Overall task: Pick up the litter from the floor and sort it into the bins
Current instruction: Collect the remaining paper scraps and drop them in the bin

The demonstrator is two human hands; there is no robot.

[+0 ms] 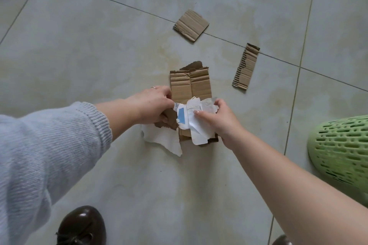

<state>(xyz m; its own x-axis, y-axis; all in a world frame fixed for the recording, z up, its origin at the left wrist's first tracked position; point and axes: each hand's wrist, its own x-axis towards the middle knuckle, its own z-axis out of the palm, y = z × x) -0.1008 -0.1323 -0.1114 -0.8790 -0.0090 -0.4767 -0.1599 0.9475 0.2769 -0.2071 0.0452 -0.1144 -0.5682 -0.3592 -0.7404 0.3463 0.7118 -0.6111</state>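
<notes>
My left hand (pixel 153 104) grips a bundle of torn brown cardboard scraps (pixel 169 119) and white paper with a blue patch (pixel 181 115). My right hand (pixel 215 119) pinches crumpled white paper (pixel 197 123) against the same bundle. A large creased cardboard piece (pixel 191 83) lies flat just beyond both hands. A torn white sheet (pixel 165 140) hangs below the left hand; whether it touches the floor is unclear. Farther off lie a square cardboard piece (pixel 191 25) and a narrow cardboard strip (pixel 246 66).
A green perforated basket (pixel 340 149) stands at the right edge. My dark brown shoes (pixel 82 226) show at the bottom. The floor is glossy pale tile (pixel 99 45) with dark grout lines.
</notes>
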